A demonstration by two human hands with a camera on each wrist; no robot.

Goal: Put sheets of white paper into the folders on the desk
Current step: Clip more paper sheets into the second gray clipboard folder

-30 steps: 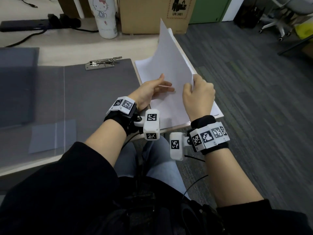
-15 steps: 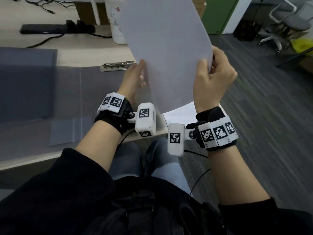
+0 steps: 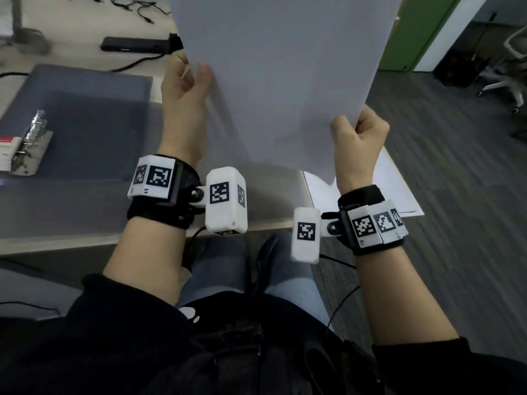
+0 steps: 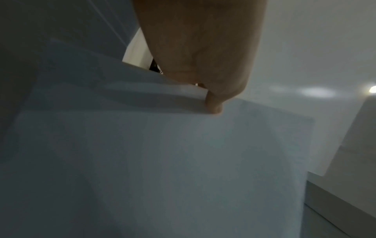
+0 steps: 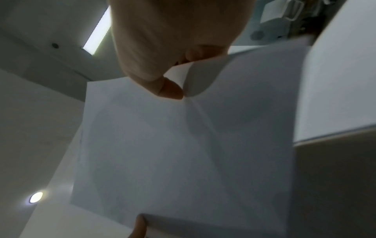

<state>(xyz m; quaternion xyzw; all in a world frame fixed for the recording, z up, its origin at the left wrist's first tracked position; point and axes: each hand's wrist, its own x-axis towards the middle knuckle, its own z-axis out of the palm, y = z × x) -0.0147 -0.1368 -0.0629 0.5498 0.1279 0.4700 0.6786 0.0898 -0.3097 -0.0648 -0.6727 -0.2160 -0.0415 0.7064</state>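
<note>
I hold a large white rectangular sheet of paper (image 3: 282, 78) up in the air in front of me, above the near edge of the pale wooden desk (image 3: 57, 243). My right hand (image 3: 358, 138) pinches the sheet's lower right corner, fingers curled into a fist around it and thumb (image 5: 171, 90) pressed to the paper. My left hand (image 3: 185, 101) takes the left edge higher up, thumb on the near face, fingers behind the sheet; the left wrist view shows a fingertip (image 4: 213, 104) squeezing the edge. Below and to my left, an open grey plastic folder (image 3: 94, 115) lies flat on the desk, its metal ring clip (image 3: 30, 143) at the far left. A stack of white paper (image 3: 399, 192) rests at the desk's right corner, under my right wrist.
</note>
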